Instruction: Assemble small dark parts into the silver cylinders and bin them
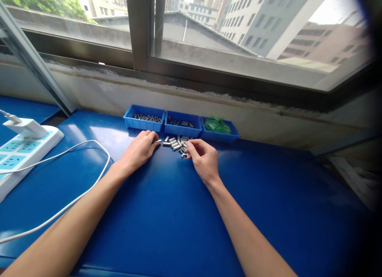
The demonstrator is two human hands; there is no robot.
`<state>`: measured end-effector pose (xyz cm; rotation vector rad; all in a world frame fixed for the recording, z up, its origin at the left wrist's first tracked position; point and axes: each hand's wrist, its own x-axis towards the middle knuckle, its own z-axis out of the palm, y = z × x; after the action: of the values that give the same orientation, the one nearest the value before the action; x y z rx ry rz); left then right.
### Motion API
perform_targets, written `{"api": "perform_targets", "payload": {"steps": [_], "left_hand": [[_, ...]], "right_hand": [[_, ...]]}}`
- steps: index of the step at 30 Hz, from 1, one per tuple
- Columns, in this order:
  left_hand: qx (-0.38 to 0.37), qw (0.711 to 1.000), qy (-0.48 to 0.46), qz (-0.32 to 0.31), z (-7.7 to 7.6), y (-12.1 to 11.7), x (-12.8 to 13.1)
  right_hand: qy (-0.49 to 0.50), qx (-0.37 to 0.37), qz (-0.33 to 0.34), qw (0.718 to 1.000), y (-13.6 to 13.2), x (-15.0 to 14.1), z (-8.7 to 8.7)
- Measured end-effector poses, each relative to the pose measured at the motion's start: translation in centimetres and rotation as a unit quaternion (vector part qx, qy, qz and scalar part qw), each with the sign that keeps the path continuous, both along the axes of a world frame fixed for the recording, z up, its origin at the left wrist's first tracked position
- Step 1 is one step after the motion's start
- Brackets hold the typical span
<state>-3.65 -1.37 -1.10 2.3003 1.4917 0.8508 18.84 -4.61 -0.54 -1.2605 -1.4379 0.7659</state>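
A loose pile of small shiny metal cylinders (175,145) lies on the blue tabletop, in front of three blue bins. My left hand (141,149) rests on the table just left of the pile, thumb and fingers closed on one small metal cylinder (158,141). At the pile's right edge, my right hand (204,157) pinches a small metal piece between thumb and forefinger. The fingers partly cover that piece, so its full shape is hidden.
The left bin (143,123) holds many small metal parts, the middle bin (182,130) several metal cylinders, the right bin (222,137) green packets. A power strip (44,139) with a white charger (26,127) and a white cable (104,149) lies left. Windows rise behind.
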Motion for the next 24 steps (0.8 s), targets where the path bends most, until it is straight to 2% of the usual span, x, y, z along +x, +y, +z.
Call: {"api": "perform_targets", "payload": {"steps": [4, 9, 14, 24], "left_hand": [[-0.007, 0.992, -0.126, 0.0, 0.6, -0.5, 0.9], [-0.031, 0.971, -0.232, -0.048, 1.8, -1.8, 2.9], [-0.032, 0.964, -0.245, -0.094, 2.3, -2.7, 3.8], [-0.11, 0.94, -0.311, -0.086, 2.8, -2.9, 3.8]], "right_hand": [[0.01, -0.002, 0.011, 1.0, 0.0, -0.1, -0.1], [0.045, -0.015, 0.064, 0.997, 0.0, -0.2, 0.0], [0.051, -0.032, 0.122, 0.991, -0.2, -0.5, 0.4], [0.077, -0.049, 0.123, 0.988, -0.1, -0.5, 0.7]]}}
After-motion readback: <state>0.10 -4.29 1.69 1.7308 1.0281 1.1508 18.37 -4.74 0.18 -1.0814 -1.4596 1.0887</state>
